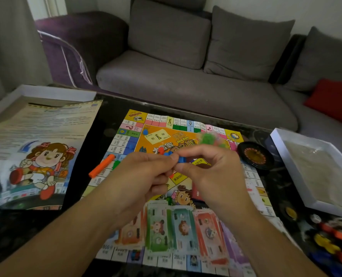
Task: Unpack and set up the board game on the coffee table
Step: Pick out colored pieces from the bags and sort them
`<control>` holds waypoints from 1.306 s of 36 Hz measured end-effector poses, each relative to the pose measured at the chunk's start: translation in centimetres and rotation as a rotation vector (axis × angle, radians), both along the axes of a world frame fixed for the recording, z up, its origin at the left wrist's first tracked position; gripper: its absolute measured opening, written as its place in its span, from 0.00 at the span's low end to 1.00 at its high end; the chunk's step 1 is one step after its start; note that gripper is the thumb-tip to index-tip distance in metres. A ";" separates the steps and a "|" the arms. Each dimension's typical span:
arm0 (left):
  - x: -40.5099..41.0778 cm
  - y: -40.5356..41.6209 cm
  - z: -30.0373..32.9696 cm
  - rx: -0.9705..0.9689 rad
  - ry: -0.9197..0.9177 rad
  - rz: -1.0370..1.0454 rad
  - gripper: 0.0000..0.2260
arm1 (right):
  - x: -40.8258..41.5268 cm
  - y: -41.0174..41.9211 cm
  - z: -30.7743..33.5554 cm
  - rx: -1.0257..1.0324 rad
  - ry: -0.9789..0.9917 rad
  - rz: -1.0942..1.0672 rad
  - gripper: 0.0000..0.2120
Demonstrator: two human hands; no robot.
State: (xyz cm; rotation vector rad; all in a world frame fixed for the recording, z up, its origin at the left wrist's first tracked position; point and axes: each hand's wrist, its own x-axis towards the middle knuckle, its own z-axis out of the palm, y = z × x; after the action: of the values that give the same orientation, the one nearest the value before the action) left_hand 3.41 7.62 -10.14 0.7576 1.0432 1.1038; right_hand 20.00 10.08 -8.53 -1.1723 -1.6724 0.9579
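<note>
Board centre obstructed by scattered pieces, an orange stick (101, 165) at its left edge and banknotes (172, 228) along the near side. Bare dark table (106, 118) lies between rule sheet (36, 140) and game board (186, 124); roulette wheel (255, 155) and box tray (314, 166) block the right.

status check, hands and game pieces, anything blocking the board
Left hand and right hand both pinching a small blue piece over the board. Orange stick and paper money lying on the board.
</note>
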 end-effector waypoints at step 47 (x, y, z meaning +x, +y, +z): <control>-5.0 2.2 0.5 0.029 0.364 0.244 0.05 | 0.5 5.7 -8.8 0.366 -0.850 -0.032 0.15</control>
State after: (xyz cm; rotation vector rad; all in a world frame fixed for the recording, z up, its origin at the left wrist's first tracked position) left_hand -1.59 9.85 -9.60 0.8920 1.4598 1.2162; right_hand 20.46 15.73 -17.30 -1.4333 -2.3386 0.0726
